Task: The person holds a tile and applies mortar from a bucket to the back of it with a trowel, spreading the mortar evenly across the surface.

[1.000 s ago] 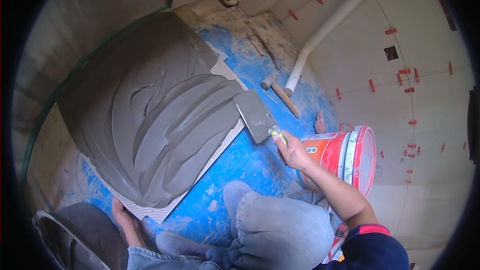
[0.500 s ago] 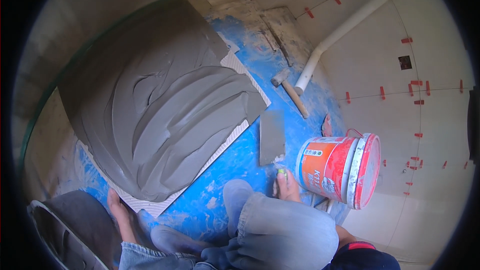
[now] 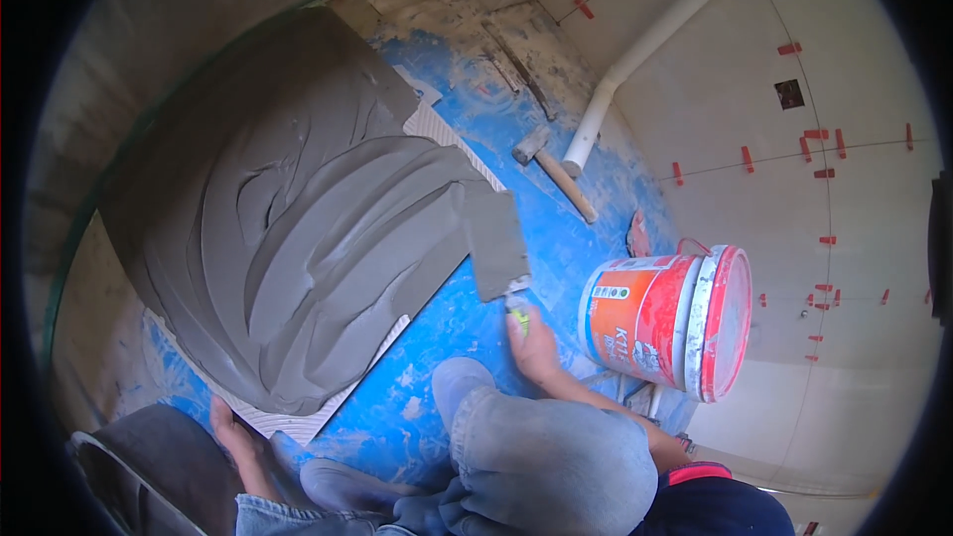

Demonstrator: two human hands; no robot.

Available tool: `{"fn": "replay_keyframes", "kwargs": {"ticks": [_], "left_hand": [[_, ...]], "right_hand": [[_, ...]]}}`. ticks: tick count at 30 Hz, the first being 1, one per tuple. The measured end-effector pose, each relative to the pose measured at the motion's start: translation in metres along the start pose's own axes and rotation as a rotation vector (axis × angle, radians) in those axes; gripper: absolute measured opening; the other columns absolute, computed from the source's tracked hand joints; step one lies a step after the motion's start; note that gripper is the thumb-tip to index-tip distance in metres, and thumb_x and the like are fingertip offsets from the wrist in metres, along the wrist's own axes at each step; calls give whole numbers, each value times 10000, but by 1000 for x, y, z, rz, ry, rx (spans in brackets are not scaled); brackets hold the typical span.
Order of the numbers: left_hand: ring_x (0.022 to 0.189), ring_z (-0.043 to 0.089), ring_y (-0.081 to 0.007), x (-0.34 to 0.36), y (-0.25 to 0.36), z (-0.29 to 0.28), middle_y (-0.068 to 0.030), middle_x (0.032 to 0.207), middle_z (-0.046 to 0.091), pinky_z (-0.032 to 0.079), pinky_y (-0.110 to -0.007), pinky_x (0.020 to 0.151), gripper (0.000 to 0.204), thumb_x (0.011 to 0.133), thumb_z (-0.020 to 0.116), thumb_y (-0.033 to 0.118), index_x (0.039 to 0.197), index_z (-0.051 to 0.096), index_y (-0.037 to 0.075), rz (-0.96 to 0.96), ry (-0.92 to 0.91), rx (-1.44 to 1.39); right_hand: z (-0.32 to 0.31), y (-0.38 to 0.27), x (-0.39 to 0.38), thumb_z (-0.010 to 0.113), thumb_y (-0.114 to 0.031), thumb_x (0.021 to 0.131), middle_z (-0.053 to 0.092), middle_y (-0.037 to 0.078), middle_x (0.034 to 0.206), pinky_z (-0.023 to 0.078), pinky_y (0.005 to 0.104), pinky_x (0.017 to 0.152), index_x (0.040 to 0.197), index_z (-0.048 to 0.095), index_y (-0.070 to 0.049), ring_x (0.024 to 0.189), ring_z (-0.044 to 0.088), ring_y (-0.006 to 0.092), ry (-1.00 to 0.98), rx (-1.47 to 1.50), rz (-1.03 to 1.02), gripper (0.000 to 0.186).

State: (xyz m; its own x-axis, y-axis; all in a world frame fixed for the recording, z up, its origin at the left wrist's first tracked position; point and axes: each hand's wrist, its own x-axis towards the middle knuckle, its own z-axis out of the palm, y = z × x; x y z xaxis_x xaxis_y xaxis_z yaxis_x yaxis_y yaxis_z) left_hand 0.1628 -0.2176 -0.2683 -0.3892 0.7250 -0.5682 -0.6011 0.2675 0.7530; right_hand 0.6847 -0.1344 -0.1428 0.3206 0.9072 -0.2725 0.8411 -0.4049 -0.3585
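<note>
A large tile (image 3: pixel 283 421), its ribbed white edge showing, lies under a thick swept coat of grey mortar (image 3: pixel 328 238). My right hand (image 3: pixel 534 345) is closed round the green handle of a flat trowel. The mortar-smeared trowel blade (image 3: pixel 498 243) overlaps the tile's right edge, against the mortar. At the near left corner, my left hand (image 3: pixel 236 442) grips the tile's edge, its fingers partly hidden there. Beside that hand stands a dark bucket (image 3: pixel 149 457) with grey mortar inside.
A red and white lidded pail (image 3: pixel 645 323) stands right of my right arm. Beyond it lie a hammer (image 3: pixel 558 179) and a white pipe (image 3: pixel 596 119) along the wall. Blue sheeting (image 3: pixel 417 377) covers the floor. Red clips (image 3: pixel 816 134) dot the tiled wall at right.
My right hand has moved left and forward, carrying the trowel blade from above the blue floor to the tile's right edge. The left hand stays at its corner. The view has shifted slightly.
</note>
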Motion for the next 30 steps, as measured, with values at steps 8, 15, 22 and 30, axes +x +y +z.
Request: {"fn": "replay_keyframes", "kwargs": {"ticks": [8, 15, 22, 30], "left_hand": [[1150, 587, -290, -3, 5, 10, -156, 1290, 589, 441, -393, 1012, 499, 1032, 424, 337, 1342, 502, -46, 1, -4, -37], [1151, 587, -278, -5, 5, 7, -132, 1288, 595, 440, -387, 1014, 490, 1022, 439, 335, 1354, 505, -19, -2, -12, -35], [1162, 584, -276, -6, 9, 12, -135, 1307, 588, 423, -385, 1034, 479, 1018, 435, 322, 1348, 517, -15, -13, -39, -41], [1156, 579, -290, -5, 5, 14, -160, 1283, 590, 418, -400, 1028, 505, 994, 501, 331, 1312, 519, -60, -8, 41, -48]], "right_hand": [[-63, -17, 27, 521, -357, 994, 640, 300, 859, 481, 526, 673, 1108, 516, -32, 806, 617, 501, 166, 35, -52, 344], [-118, -126, 131, 497, -439, 998, 605, 171, 745, 464, 396, 576, 979, 547, -3, 625, 577, 316, -396, 331, 126, 439], [-90, -60, 111, 547, -375, 975, 654, 305, 1000, 498, 481, 805, 1147, 575, 4, 953, 620, 488, -53, 29, -114, 418], [-109, -19, 75, 540, -389, 984, 647, 280, 845, 487, 479, 663, 1037, 553, 18, 760, 646, 442, 200, -104, -121, 410]]}}
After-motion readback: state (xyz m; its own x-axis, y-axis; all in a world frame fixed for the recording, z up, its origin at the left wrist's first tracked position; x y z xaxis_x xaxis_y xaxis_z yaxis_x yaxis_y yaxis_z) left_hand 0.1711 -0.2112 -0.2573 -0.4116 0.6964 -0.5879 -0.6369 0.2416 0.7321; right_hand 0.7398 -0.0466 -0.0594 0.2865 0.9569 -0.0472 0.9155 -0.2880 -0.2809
